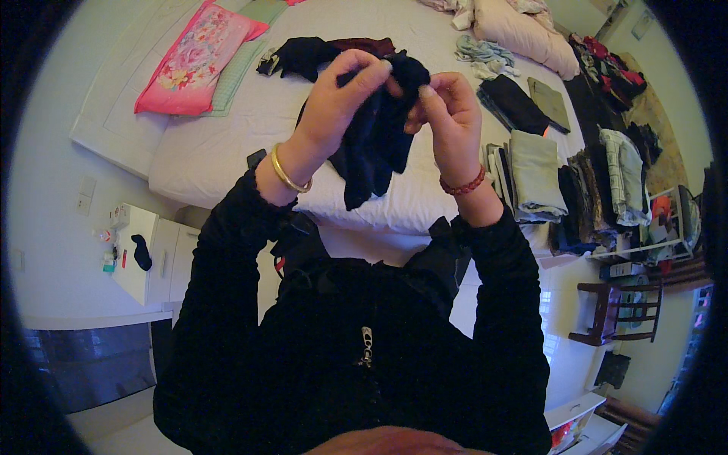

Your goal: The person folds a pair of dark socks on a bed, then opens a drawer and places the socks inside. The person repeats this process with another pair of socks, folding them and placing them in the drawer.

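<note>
A dark garment (372, 148) hangs from both my hands over the near edge of the bed; its exact kind is hard to tell. My left hand (350, 91), with a gold bangle at the wrist, pinches its upper part. On the other side, my right hand (449, 111) grips a bunched end between thumb and fingers, below it a red braided bracelet. Behind the held cloth, more dark clothing (307, 57) lies on the pale bedsheet (222, 153), with a dark red piece (364, 44) beside it. The hands partly hide these.
Folded clothes (537, 170) stand in a row at the bed's right edge, near a folded dark stack (515, 105). A pink floral pillow (196, 62) lies at the left. A white nightstand (139, 278) and a wooden chair (611, 313) flank the bed.
</note>
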Tool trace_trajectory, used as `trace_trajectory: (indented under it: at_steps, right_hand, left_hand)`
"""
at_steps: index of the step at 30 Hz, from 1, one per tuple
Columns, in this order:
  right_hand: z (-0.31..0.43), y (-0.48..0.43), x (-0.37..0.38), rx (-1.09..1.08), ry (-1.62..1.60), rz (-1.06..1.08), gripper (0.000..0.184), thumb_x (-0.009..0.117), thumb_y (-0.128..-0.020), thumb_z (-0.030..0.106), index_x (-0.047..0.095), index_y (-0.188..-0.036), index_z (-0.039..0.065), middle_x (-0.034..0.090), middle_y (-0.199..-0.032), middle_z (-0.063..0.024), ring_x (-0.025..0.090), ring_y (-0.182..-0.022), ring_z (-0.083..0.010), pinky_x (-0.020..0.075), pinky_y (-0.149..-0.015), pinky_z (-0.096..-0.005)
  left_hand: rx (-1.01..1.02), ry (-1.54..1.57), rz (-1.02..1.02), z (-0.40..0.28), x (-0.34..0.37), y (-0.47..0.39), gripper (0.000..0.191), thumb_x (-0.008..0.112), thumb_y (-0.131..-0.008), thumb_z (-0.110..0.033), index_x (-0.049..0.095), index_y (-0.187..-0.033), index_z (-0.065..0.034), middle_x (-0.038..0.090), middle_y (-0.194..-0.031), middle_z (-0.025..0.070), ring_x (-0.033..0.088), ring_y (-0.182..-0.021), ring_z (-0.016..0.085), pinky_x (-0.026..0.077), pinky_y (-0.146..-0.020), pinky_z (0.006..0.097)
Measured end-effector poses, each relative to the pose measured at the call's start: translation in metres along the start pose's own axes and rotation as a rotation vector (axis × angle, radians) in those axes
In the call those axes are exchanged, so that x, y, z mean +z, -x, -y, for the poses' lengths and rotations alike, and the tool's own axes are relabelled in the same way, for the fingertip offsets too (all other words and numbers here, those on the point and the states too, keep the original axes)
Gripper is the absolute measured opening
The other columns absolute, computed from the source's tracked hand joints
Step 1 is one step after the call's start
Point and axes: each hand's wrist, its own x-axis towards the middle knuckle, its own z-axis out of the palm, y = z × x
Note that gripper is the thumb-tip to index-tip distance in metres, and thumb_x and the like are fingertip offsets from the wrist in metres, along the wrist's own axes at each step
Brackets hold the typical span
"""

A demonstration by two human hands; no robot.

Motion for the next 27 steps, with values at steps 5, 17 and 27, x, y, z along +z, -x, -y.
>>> trace_trajectory:
  at_steps: [5, 17, 27]
  right_hand:
    - [-0.004, -0.002, 0.0, 0.026, 0.042, 0.06, 0.007, 0.05, -0.088, 0.009, 0.051, -0.094, 0.004, 0.057, -0.076, -0.003, 0.055, -0.06, -0.0102, 0.046, -0.055, -0.0217]
    - [-0.014, -0.011, -0.016, 0.227, -0.62, -0.01, 0.01, 0.049, -0.086, 0.015, 0.051, -0.093, 0.008, 0.06, -0.096, -0.0075, 0.059, -0.089, -0.0201, 0.0471, -0.084, -0.0367]
    - [-0.001, -0.008, -0.009, 0.25, -0.807, 0.108, 0.019, 0.049, -0.084, 0.025, 0.05, -0.095, 0.009, 0.059, -0.098, -0.0083, 0.058, -0.093, -0.0213, 0.046, -0.084, -0.0352]
  left_hand:
    - [0.143, -0.338, 0.094, 0.011, -0.001, 0.001, 0.021, 0.067, -0.078, -0.018, 0.052, -0.084, -0.0036, 0.054, -0.077, 0.0, 0.048, -0.072, 0.006, 0.041, -0.067, 0.02]
    - [-0.17, 0.382, 0.032, 0.01, -0.02, -0.005, 0.011, 0.06, -0.083, -0.016, 0.054, -0.089, -0.0086, 0.051, -0.07, -0.0009, 0.048, -0.06, 0.007, 0.041, -0.054, 0.0198]
    - [-0.233, 0.477, 0.066, -0.006, -0.022, 0.0, 0.012, 0.053, -0.086, -0.021, 0.053, -0.091, -0.0099, 0.051, -0.069, -0.0006, 0.046, -0.054, 0.004, 0.033, -0.04, 0.0168]
